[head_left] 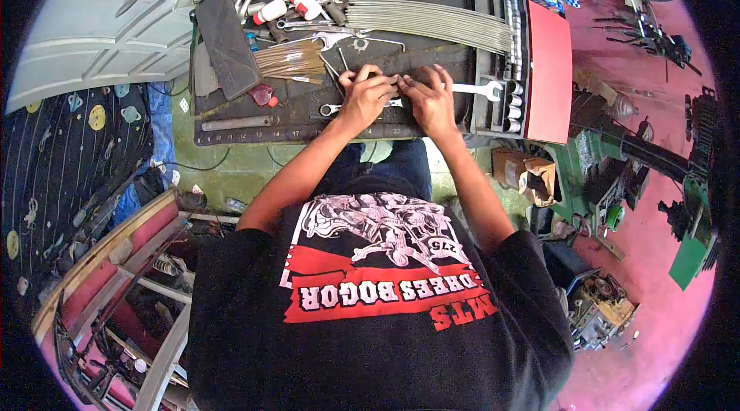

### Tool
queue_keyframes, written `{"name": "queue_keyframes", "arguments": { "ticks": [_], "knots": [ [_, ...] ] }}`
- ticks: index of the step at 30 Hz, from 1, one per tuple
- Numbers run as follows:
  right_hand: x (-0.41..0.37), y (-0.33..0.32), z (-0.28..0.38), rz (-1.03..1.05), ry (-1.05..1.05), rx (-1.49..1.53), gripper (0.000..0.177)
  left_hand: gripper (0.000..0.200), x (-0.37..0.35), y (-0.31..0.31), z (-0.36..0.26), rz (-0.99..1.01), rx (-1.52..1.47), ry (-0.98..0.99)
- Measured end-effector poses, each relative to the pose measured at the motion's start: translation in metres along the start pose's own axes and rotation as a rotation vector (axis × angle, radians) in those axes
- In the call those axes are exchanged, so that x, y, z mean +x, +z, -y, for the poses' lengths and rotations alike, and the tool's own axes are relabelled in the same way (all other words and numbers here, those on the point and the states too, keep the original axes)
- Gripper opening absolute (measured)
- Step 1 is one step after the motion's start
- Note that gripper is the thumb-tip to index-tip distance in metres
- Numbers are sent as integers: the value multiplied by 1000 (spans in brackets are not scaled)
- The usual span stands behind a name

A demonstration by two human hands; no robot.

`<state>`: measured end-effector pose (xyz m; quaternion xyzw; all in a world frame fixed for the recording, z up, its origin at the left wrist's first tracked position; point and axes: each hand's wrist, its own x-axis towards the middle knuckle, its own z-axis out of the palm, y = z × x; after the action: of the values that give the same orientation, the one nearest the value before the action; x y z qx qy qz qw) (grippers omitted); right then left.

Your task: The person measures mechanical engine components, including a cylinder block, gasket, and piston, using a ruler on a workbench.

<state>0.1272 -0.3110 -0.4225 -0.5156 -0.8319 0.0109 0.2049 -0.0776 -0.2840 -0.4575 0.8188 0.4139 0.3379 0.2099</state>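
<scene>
My left hand (pixel 366 97) and my right hand (pixel 430 100) meet over the dark workbench mat, fingers bent and their tips close together. Something small and dark seems to be between the fingertips, but it is too small to make out. Just right of my right hand, the open end of a large silver wrench (pixel 490 90) points toward a socket rack (pixel 486 64). Below my left hand lies a smaller ring-ended wrench (pixel 330 110), partly covered by the hand.
Long thin metal rods (pixel 424 20) fan across the bench's back. At left are a brown stick bundle (pixel 289 60), a dark flat slab (pixel 227 49), red-and-white bottles (pixel 306 4) and loose wrenches. A red panel (pixel 549 72) borders the right side; a cardboard box (pixel 526 176) stands below.
</scene>
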Motion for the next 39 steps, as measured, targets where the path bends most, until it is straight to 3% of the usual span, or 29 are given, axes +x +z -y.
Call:
{"name": "queue_keyframes", "arguments": {
  "ticks": [8,16,22,26,32,39],
  "knots": [
    [-29,-27,-37,1,76,-110,44,13,1,-2,0,12,-3,13],
    [-2,5,6,-35,41,-46,35,17,3,-7,-4,17,75,32],
    [-37,-33,-44,-16,121,-217,35,14,4,-8,-10,19,113,12],
    [-57,-60,-75,-122,220,-204,37,10,4,-6,-10,0,89,2],
    [-45,-39,-50,-122,197,-182,41,8,7,-8,-12,7,114,31],
    [-4,12,14,-116,104,-22,30,10,4,-6,-9,13,138,30]
  ]
}}
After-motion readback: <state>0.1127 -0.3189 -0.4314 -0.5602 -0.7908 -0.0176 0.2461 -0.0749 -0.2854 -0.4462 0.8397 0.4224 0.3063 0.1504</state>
